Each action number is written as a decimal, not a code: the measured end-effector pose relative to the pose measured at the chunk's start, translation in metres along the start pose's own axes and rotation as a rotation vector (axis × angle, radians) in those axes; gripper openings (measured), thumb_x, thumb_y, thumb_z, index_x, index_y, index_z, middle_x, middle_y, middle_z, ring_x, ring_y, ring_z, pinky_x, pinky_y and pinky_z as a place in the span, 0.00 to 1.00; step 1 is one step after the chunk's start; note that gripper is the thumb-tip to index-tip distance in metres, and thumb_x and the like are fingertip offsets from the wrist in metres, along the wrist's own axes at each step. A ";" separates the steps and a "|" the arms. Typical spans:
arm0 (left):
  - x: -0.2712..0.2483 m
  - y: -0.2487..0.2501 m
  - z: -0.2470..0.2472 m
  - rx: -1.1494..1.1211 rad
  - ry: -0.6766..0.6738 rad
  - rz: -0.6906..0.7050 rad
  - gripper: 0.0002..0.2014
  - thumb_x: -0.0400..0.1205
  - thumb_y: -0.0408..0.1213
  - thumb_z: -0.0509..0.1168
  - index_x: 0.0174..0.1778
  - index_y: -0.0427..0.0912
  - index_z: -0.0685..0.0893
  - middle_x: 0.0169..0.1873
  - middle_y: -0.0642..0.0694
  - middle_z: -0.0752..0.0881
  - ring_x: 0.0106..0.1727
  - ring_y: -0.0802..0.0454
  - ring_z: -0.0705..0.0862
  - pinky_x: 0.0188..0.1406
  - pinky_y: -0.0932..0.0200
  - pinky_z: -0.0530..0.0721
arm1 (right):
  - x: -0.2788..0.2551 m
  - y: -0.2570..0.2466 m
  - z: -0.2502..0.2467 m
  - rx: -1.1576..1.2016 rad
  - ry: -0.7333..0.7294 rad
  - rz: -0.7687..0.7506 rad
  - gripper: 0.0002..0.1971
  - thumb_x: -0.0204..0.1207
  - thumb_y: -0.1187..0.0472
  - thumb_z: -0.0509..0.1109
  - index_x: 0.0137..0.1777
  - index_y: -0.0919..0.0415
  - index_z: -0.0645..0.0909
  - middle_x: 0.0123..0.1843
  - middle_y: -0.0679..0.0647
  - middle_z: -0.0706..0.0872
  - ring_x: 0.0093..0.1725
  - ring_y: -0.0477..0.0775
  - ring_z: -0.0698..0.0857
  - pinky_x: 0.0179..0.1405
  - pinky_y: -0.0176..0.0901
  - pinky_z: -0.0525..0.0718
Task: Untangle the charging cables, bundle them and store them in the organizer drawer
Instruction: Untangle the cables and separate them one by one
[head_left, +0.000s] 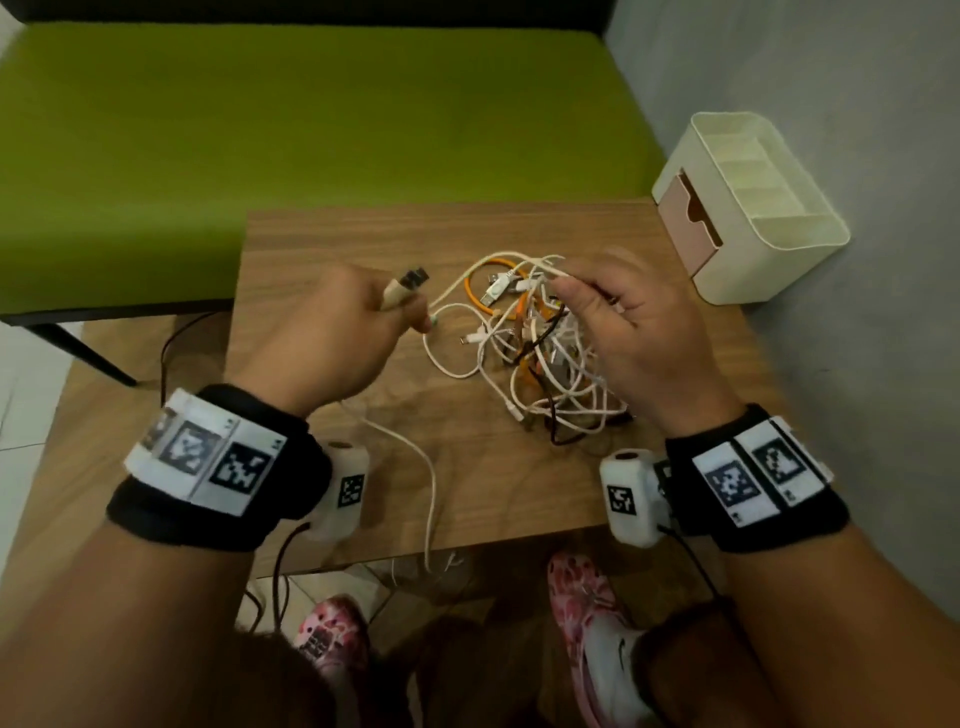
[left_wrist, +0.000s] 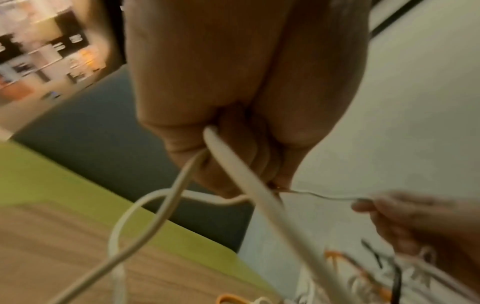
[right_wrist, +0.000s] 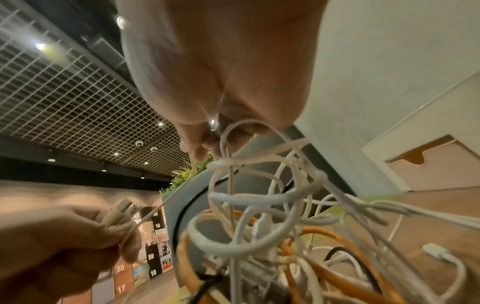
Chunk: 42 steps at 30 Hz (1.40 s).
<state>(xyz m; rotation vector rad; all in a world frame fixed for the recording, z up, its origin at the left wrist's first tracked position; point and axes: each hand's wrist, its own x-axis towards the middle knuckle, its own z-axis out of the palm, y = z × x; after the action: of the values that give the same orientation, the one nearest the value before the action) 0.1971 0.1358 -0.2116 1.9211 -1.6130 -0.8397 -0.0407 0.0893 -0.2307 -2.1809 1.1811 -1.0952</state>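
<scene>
A tangle of white, orange and dark cables (head_left: 540, 343) lies on the small wooden table (head_left: 322, 234). My left hand (head_left: 358, 317) grips a white cable (left_wrist: 233, 164) near its USB plug (head_left: 410, 283), which sticks out above the fist. The cable's slack runs under the wrist and hangs over the table's front edge (head_left: 431, 493). My right hand (head_left: 608, 312) pinches white cable strands (right_wrist: 233, 131) at the top of the tangle (right_wrist: 272, 226) and holds them a little above the table. The cream organizer (head_left: 748, 208) with a pink drawer (head_left: 685, 223) stands at the far right corner.
A green bench (head_left: 260, 130) runs behind and left of the table. A grey wall (head_left: 857, 104) closes the right side, close to the organizer. My feet in pink shoes (head_left: 587, 597) are under the table's front edge. The organizer's pink drawer (right_wrist: 439, 166) is pushed in.
</scene>
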 end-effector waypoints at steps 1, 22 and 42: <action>-0.001 0.001 0.002 0.081 0.021 0.005 0.12 0.86 0.42 0.63 0.39 0.46 0.86 0.19 0.49 0.70 0.17 0.57 0.67 0.20 0.57 0.64 | 0.000 0.002 0.001 -0.016 -0.004 -0.038 0.09 0.83 0.59 0.69 0.54 0.60 0.89 0.40 0.42 0.82 0.41 0.36 0.80 0.41 0.25 0.73; -0.008 0.011 -0.011 -0.911 -0.091 0.218 0.14 0.83 0.42 0.57 0.33 0.39 0.73 0.18 0.55 0.61 0.17 0.60 0.56 0.18 0.70 0.54 | -0.003 0.018 0.002 -0.301 -0.199 0.217 0.09 0.82 0.50 0.67 0.60 0.49 0.80 0.47 0.39 0.80 0.48 0.44 0.81 0.63 0.63 0.75; -0.016 0.041 0.028 -0.007 0.183 0.428 0.11 0.84 0.43 0.59 0.34 0.56 0.75 0.24 0.58 0.76 0.26 0.53 0.75 0.25 0.53 0.66 | -0.011 -0.026 -0.001 0.257 -0.133 0.164 0.04 0.85 0.57 0.66 0.51 0.52 0.82 0.33 0.36 0.81 0.33 0.38 0.78 0.33 0.34 0.75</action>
<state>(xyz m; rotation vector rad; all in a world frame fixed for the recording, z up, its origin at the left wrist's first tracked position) 0.1478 0.1443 -0.1996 1.5121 -1.8068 -0.4779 -0.0322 0.1134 -0.2173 -1.8948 1.0744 -0.9591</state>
